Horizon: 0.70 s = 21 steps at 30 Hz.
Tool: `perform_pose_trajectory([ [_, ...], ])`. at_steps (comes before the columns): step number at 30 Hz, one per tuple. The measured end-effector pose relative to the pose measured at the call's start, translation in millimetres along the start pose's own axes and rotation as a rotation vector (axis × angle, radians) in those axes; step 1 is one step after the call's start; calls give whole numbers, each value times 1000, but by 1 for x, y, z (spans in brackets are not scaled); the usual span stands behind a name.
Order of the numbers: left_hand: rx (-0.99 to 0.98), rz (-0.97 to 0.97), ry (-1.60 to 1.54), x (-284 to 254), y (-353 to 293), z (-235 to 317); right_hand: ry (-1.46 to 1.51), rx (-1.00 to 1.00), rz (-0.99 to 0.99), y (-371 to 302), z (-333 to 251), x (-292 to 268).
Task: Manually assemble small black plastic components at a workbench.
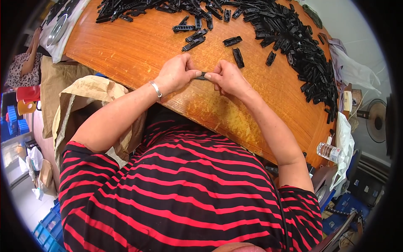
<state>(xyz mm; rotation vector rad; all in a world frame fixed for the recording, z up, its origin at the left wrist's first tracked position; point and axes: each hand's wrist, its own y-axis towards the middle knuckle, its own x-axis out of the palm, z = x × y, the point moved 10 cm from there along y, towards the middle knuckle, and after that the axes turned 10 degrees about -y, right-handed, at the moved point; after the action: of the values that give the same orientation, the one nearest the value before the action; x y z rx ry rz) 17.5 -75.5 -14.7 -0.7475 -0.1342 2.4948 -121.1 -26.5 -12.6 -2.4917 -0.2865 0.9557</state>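
Over the near part of the wooden table (138, 48), both hands meet at a small black plastic part (202, 76). My left hand (176, 74), with a silver bracelet at the wrist, pinches one end of it between thumb and fingers. The other end is gripped by my right hand (229, 80), thumb on top. Most of the part is hidden by the fingers. Just beyond the hands lie loose black plastic pieces, among them one upright piece (238, 58) and one lying crosswise (232, 40). Farther left is a small cluster with a ladder-like piece (184, 28).
A large heap of black parts (289, 46) curves along the far and right table edge. An open brown paper sack (90, 86) stands at the left. A clear bottle (328, 152) lies at the right, below a fan (376, 120). Another person (26, 69) sits at far left.
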Motion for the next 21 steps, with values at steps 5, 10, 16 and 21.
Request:
perform_pose_trajectory([
  [5, -39, -29, 53, 0, 8, -2, -37, 42, -69, -2, -4, -3],
  [10, 6, -57, -12, 3, -7, 2, 131, -120, -4, -14, -1, 4],
  [16, -197, -393, -485, 21, -48, 21, 225, -249, 66, -52, -28, -18],
  [21, 136, -127, -257, -77, -104, 93, 371, -288, 36, -58, -29, -45],
])
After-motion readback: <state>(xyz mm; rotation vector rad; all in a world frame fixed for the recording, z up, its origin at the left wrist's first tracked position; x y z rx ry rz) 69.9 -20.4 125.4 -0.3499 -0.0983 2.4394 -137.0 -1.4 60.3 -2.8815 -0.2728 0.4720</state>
